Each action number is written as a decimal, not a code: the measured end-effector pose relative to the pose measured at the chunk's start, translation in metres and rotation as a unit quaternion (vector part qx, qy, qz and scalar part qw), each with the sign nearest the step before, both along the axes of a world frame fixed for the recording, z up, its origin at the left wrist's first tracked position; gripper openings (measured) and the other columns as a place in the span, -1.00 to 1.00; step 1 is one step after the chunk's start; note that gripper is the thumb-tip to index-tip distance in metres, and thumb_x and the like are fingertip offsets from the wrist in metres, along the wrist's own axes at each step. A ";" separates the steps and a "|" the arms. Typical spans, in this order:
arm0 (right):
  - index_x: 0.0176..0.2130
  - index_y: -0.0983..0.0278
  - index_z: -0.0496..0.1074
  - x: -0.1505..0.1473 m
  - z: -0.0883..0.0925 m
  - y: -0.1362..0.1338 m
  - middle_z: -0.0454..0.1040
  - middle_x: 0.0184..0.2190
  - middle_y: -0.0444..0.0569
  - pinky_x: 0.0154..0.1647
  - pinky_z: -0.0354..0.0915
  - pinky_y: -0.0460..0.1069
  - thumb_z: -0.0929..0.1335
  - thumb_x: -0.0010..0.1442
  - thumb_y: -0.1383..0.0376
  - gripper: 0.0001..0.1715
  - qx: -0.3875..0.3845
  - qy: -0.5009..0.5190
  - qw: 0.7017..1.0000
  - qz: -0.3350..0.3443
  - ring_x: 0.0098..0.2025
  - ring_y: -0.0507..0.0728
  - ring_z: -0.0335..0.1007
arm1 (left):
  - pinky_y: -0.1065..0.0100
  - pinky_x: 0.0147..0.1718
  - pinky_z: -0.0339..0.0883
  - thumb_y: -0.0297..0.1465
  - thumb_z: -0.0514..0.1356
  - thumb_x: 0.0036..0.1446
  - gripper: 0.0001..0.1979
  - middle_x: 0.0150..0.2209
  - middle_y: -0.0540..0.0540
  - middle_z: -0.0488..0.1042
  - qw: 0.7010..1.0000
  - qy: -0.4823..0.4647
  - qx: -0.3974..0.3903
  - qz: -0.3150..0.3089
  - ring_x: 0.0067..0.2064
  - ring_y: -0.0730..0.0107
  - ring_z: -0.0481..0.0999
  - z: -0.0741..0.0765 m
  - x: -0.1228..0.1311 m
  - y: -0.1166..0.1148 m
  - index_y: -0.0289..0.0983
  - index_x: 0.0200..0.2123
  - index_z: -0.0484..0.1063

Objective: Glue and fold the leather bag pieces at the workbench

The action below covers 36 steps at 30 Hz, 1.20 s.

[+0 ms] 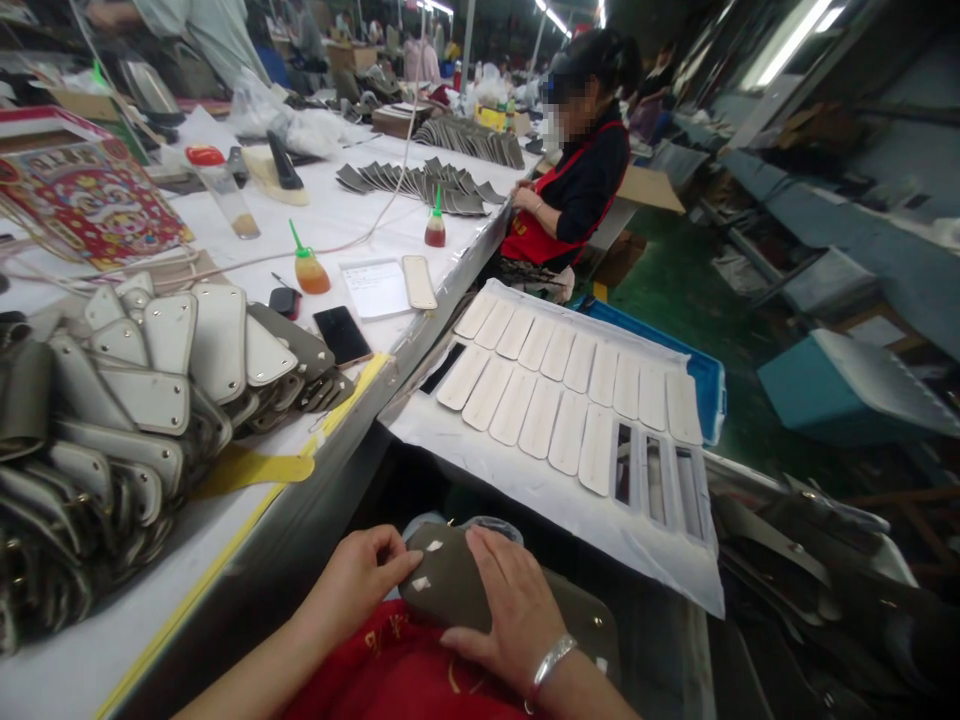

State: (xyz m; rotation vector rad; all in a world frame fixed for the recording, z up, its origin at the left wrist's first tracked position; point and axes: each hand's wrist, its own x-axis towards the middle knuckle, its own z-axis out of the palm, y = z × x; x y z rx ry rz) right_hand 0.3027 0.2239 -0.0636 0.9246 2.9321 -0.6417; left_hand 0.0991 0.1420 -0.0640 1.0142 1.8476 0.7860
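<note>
A dark olive-grey leather-like panel (442,592) with rounded corners lies over my lap, against the red apron (360,665). Small white patches and a metal stud show on it. My left hand (367,560) is closed at the panel's left end, thumb and forefinger pinching its edge. Flat across the middle of the panel rests my right hand (510,610), fingers stretched out and thumb apart, a silver bracelet on the wrist. The panel's underside is hidden. Just behind it is the edge of a clear plastic container (495,527).
A white-covered board (465,455) bears rows of cream strips (536,425). Left on the table are a heap of studded pieces (135,400), a phone (343,335) and green-nozzled bottles (311,272). A co-worker (574,160) sits beyond; a blue bin (709,375) stands right.
</note>
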 end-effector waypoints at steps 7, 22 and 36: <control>0.16 0.46 0.14 -0.002 0.003 -0.001 0.23 0.10 0.28 0.10 0.12 0.26 0.43 -0.16 -0.08 0.07 0.009 0.012 1.000 -0.002 0.10 0.38 0.14 | 0.51 -0.71 0.09 -0.24 0.13 0.01 -0.79 -0.61 0.13 0.27 0.998 -0.035 -0.020 -0.048 -0.64 0.51 0.27 0.004 -0.005 0.009 -0.23 -0.50 0.19; 0.16 0.38 0.17 -0.030 0.003 -0.011 0.23 0.11 0.19 0.10 0.06 0.27 0.33 -0.01 -0.13 -0.07 0.001 0.022 0.999 -0.035 0.10 0.37 0.12 | 0.51 -0.71 0.30 -0.32 0.12 0.03 -0.65 -0.50 0.08 0.31 0.984 -0.161 -0.008 -0.078 -0.61 0.51 0.35 -0.007 -0.009 0.015 -0.25 -0.07 0.32; 0.13 0.38 0.16 -0.038 0.001 -0.008 0.27 0.04 0.18 0.05 0.05 0.22 0.36 -0.10 -0.15 -0.01 -0.003 0.007 1.000 -0.027 0.03 0.32 0.14 | 0.52 -0.64 0.23 -0.35 0.13 0.03 -0.69 -0.49 0.11 0.34 0.985 -0.162 0.009 -0.063 -0.63 0.58 0.28 -0.012 -0.011 0.017 -0.22 -0.11 0.35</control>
